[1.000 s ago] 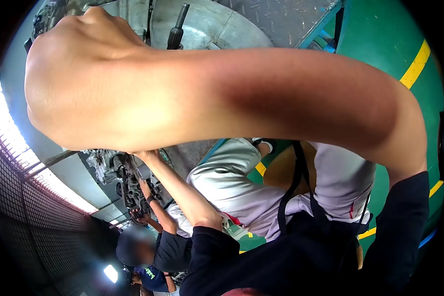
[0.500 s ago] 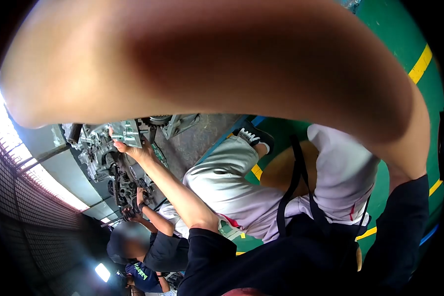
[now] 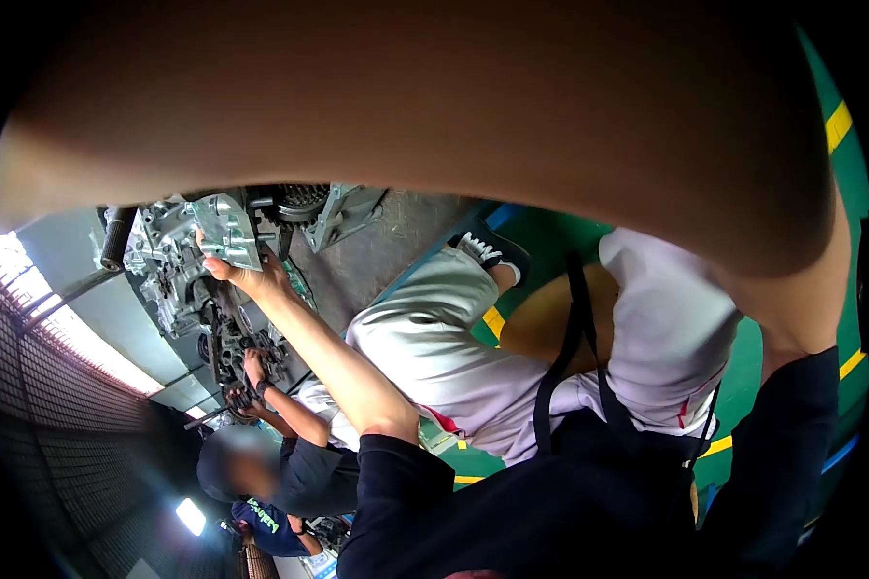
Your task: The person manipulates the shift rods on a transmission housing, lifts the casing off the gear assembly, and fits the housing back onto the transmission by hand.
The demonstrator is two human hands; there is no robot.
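Observation:
My left hand [image 3: 244, 275] grips the lower edge of a silvery cast-metal part [image 3: 230, 229]. The thumb shows on the near side, while some of the fingers are hidden behind the metal. That part sits against a larger assembly of metal castings [image 3: 164, 280]. My right forearm [image 3: 434, 106] crosses the whole top of the view, close to the camera and blurred; the right hand itself is out of sight. Under the forearm's left end, a black ribbed cylinder [image 3: 118, 238] sticks out. To the right of the cast part lies a toothed gear [image 3: 301, 201].
An angular metal bracket [image 3: 346, 214] rests on the worn worktable [image 3: 396, 232]. A co-worker [image 3: 309, 482] in dark clothing handles the assembly's lower end. Another person [image 3: 270, 526] is beyond. A mesh wall [image 3: 39, 415] runs along the left; the green floor [image 3: 743, 386] has yellow lines.
My right forearm has come lower and covers more of the upper view. The workbench scene has shifted slightly up and left; my left hand keeps its hold on the cast part.

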